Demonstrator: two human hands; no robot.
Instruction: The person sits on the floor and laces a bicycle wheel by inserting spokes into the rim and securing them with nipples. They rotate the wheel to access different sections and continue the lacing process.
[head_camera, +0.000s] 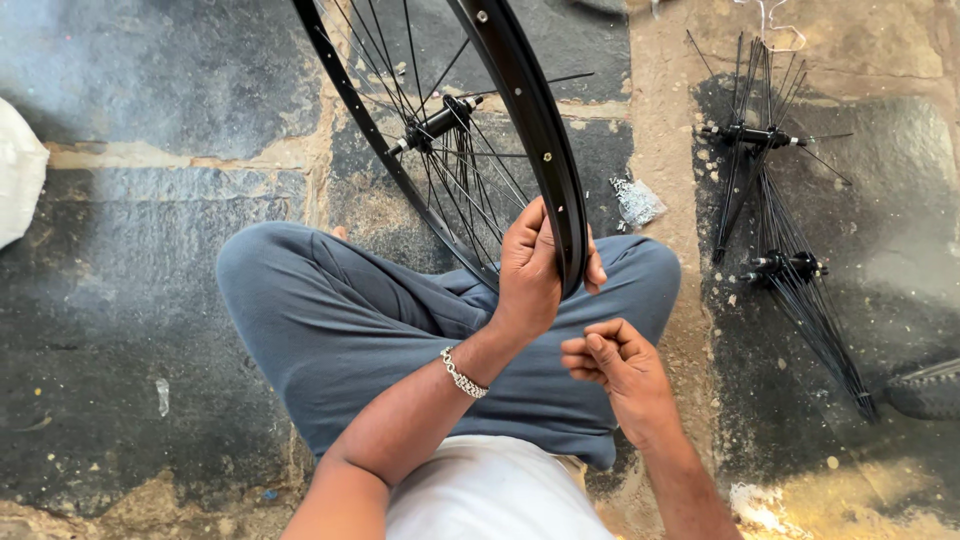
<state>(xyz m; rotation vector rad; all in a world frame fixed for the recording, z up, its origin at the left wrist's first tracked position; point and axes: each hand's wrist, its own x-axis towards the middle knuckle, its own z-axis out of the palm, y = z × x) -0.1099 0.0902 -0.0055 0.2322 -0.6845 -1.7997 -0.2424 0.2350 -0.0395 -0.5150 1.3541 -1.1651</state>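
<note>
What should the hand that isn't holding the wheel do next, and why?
Probably reach up to the rim. The left hand already grips the rim's bottom edge, steadying the wheel on the lap, while the right hand hovers just below with fingers pinched together; whether they pinch something small, I cannot tell.

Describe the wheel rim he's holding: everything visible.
The bicycle wheel rim is black, metal-looking, with small holes along its inner face. Thin black spokes run to a black hub with a silver axle end. It stands upright on edge over the person's crossed legs, its top out of frame. The left hand grips its lower edge; the right hand is loosely curled just below, not touching.
</note>
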